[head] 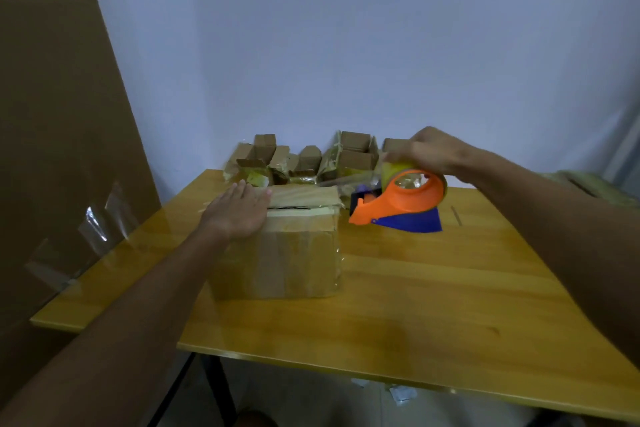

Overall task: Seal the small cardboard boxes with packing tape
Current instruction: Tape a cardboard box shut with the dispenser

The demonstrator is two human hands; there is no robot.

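Observation:
A small cardboard box [291, 253] stands on the wooden table [415, 288], its top flaps folded down with a dark gap between them. My left hand [239, 211] lies flat, fingers spread, on the left part of the box top. To the right of the box, my right hand [429, 149] grips the top of an orange and blue tape dispenser [401, 201] with a yellowish roll. A clear strip of tape [353, 184] stretches from the dispenser toward the box's top right corner.
Several open, tape-covered cardboard boxes [311, 159] crowd the table's far edge against the wall. A large brown cardboard sheet [52, 114] leans at the left, with clear tape strips [100, 222] hanging by the table's left edge. Scraps lie on the floor below.

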